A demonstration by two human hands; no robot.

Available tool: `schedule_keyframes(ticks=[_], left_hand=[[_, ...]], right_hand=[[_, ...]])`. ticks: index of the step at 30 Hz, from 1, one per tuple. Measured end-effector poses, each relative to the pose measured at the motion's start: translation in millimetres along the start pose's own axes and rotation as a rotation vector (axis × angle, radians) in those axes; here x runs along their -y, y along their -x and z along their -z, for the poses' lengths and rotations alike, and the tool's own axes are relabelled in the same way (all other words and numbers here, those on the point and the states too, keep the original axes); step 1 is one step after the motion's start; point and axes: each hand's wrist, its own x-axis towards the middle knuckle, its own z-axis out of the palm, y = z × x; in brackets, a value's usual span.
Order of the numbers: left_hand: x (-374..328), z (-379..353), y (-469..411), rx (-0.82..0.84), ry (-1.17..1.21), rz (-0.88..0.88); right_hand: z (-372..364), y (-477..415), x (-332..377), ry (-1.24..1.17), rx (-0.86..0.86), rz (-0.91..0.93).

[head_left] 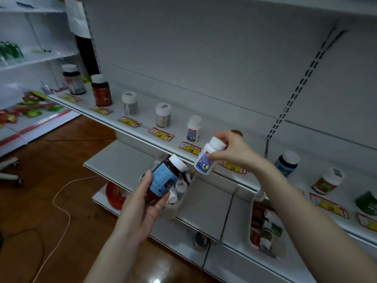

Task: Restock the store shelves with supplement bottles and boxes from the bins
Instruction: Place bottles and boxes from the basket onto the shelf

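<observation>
left hand [140, 203] curls round a smooth brown bottle [163, 178], its label blurred, and right hand [234, 152] pinches a white plastic bottle [206, 160] by its round, half-hidden cap.

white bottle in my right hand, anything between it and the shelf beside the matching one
Nothing visible. The white bottle, held by its cap in the right hand, hangs at the shelf's front edge; the surface beside the matching bottle is bare. A brown cap shows behind the hand. The left hand holds a brown bottle below.
</observation>
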Motion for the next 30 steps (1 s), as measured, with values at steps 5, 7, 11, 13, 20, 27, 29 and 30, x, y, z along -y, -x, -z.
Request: schedule_keyframes(ticks=[5,7,11,13,20,27,29,30], left_hand=[[-4,-10,-27,0.002,-0.016,0.078],[-5,-14,-33,-0.006,-0.010,0.103],[-10,-18,-44,-0.037,-0.002,0.097],[-13,-20,-49,-0.034,0.011,0.087],[-15,-29,-66,-0.041,0.020,0.065],[-16,-28,-78,-0.062,0.039,0.056],[-15,-26,-80,-0.061,0.044,0.056],[-15,-26,-80,-0.060,0.046,0.059]], right_hand=[[9,-32,6,0.224,-0.039,0.019],[10,-46,7,0.288,-0.046,0.000],[9,-76,10,0.391,-0.015,-0.008],[7,-89,8,0.419,0.006,-0.013],[-4,-120,-6,0.449,0.098,-0.022],[-11,-133,-11,0.484,0.130,0.009],[-11,-135,-11,0.493,0.144,0.012],[-11,-136,-12,0.498,0.147,0.010]])
